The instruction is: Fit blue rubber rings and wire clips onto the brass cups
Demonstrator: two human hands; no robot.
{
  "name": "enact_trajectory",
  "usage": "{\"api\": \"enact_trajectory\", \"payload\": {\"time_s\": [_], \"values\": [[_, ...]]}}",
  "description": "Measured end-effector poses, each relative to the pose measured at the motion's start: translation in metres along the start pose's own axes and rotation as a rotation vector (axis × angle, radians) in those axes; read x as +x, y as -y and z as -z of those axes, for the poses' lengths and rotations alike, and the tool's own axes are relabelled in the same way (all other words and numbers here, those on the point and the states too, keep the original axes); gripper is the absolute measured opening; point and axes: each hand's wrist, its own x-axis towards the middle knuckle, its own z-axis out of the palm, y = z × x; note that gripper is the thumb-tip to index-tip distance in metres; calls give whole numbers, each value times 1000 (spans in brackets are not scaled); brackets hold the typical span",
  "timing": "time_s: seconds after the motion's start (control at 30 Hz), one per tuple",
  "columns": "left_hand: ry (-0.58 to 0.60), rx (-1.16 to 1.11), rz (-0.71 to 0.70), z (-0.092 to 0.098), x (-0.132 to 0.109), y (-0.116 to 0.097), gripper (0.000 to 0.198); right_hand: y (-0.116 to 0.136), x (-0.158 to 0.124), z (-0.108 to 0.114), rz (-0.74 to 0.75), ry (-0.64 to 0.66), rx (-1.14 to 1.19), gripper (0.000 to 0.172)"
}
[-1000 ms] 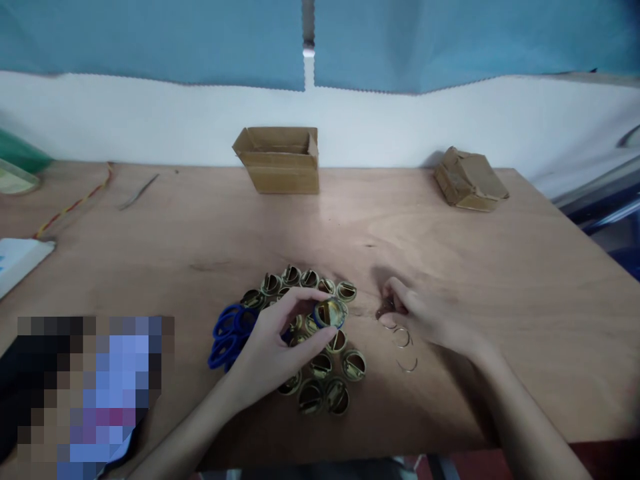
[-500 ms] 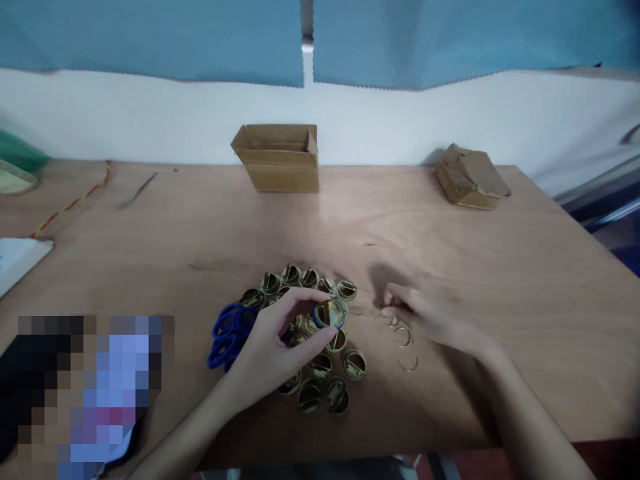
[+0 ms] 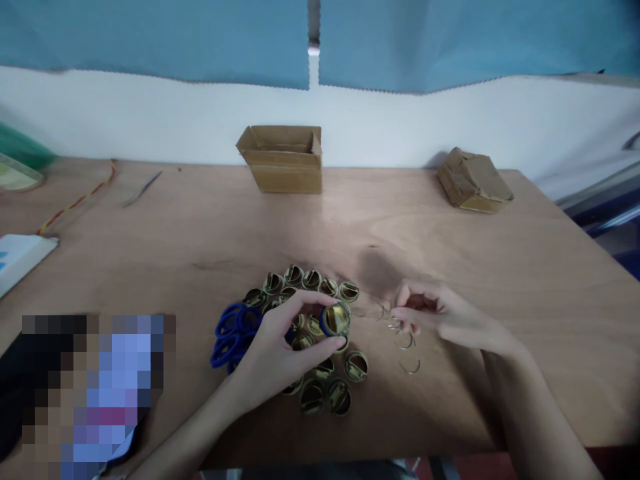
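Note:
My left hand (image 3: 280,340) grips a round brass-coloured metal piece (image 3: 337,319) between thumb and fingers, with a blue band along its left edge. It is held above several similar round brass pieces (image 3: 356,365), each with a bar across its hollow. Several blue rings (image 3: 227,350) lie left of them, partly hidden by my left hand. Over on the right, my right hand (image 3: 425,310) has thumb and finger pinched together just above the table. Thin curved metal wires (image 3: 406,342) lie at and below its fingertips; whether one is in the pinch, I cannot make out.
An upright cardboard box (image 3: 290,172) with its top open stands by the wall. A crumpled cardboard box (image 3: 475,181) sits at the back right. To the left are a pixelated object (image 3: 115,387), a white block (image 3: 25,260), a twisted cord (image 3: 80,200) and a thin metal tool (image 3: 143,189).
My right hand has moved slightly right and down, its fingers now pinched at the wires. The brass piece in my left hand has turned to face up more. The view has shifted slightly.

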Motion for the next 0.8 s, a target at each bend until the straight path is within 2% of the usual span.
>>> {"api": "enact_trajectory", "payload": {"time_s": [0.17,0.37,0.5,0.57,0.63,0.8], "values": [[13,3,0,-1,-1,-1,35,-11,-1,4,-33,36,-139,29],[16,9,2,-1,0,0,35,-20,6,6,51,-91,-392,30],[11,15,11,-2,0,0,33,-17,6,9,125,-195,-500,30],[6,17,4,-3,0,0,35,-11,2,10,117,-221,-440,31],[-13,3,-16,-4,-1,0,38,-4,-4,11,79,-205,-285,31],[-69,-106,-31,-9,-1,2,51,11,-11,4,77,-60,187,26]]}}
